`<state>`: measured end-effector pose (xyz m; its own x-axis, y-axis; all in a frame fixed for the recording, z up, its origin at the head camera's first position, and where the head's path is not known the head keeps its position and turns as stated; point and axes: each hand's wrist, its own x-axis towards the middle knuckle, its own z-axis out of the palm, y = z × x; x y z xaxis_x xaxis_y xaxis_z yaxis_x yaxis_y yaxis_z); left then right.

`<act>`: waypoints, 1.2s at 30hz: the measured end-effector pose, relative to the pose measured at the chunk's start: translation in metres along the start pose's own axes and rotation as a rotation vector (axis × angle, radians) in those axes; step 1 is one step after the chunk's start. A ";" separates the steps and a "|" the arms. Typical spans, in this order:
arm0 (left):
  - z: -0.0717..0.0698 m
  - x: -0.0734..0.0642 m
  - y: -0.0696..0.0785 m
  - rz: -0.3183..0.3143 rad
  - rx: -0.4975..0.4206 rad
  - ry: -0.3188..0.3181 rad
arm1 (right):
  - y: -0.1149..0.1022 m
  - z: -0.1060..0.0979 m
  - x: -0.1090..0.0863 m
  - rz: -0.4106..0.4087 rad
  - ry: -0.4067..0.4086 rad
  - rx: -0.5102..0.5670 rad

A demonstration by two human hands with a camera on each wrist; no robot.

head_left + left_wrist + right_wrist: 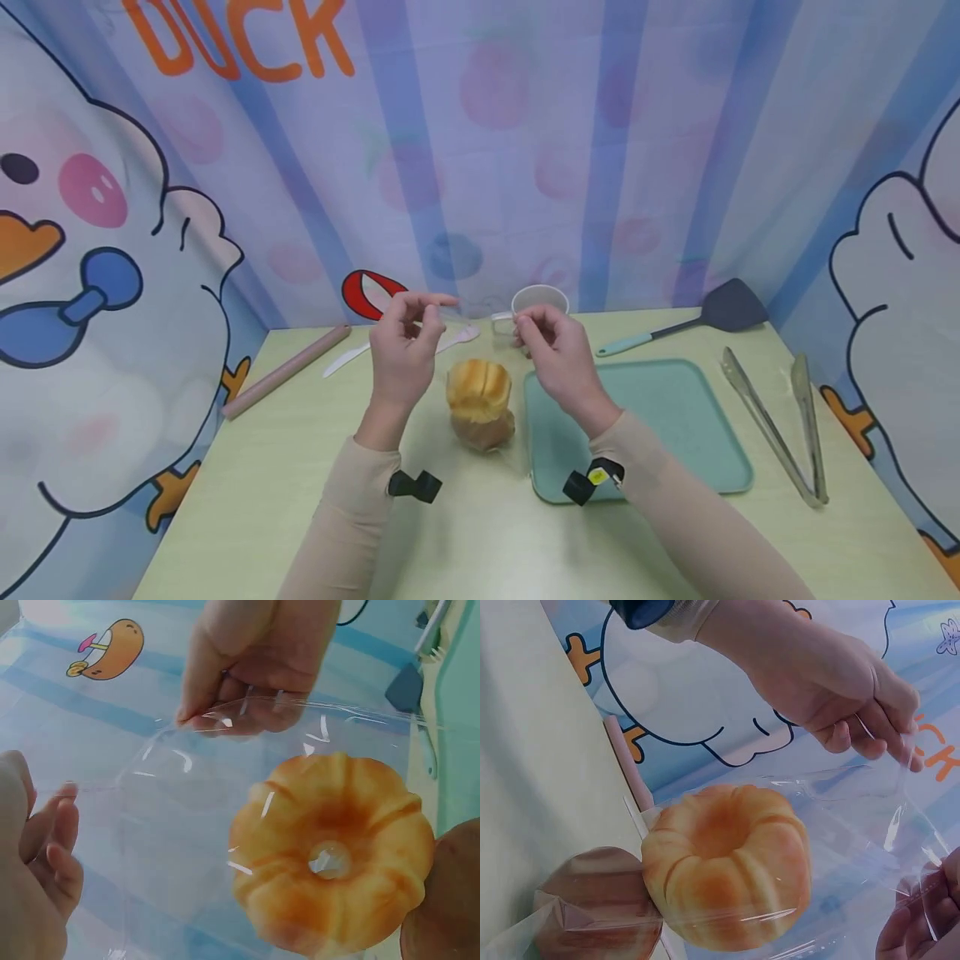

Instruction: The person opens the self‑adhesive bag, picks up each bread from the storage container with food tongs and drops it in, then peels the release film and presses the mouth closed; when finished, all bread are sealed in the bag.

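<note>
A clear plastic bag is stretched between my two hands. My left hand pinches one upper edge of it between thumb and fingers. The opposite edge is pinched by my right hand. Behind the clear film, lower down, shows a golden ring-shaped bread with ridges and a hole in its middle. Under it sits a round brown bun, with film over it too. In the head view both breads stand stacked between my forearms, and the bag itself is hard to make out.
A green tray lies right, partly under my right arm. Metal tongs and a spatula lie beyond it. A white cup stands behind my right hand. A rolling pin, white knife and pale fork lie left and back.
</note>
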<state>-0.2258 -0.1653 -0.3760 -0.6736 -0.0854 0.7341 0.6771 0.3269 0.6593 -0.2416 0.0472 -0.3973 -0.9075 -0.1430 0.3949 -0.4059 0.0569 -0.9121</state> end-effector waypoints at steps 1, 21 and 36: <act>-0.003 0.000 0.001 -0.032 -0.053 -0.002 | 0.000 -0.001 0.000 0.012 0.004 0.008; -0.064 0.000 -0.020 0.075 0.087 0.121 | -0.002 -0.008 0.004 0.035 0.002 0.023; -0.101 -0.001 -0.043 0.214 0.593 0.171 | -0.004 -0.007 0.004 0.031 -0.014 0.021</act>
<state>-0.2244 -0.2740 -0.3891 -0.4526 -0.0935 0.8868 0.4792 0.8132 0.3303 -0.2442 0.0538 -0.3914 -0.9178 -0.1554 0.3654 -0.3755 0.0407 -0.9259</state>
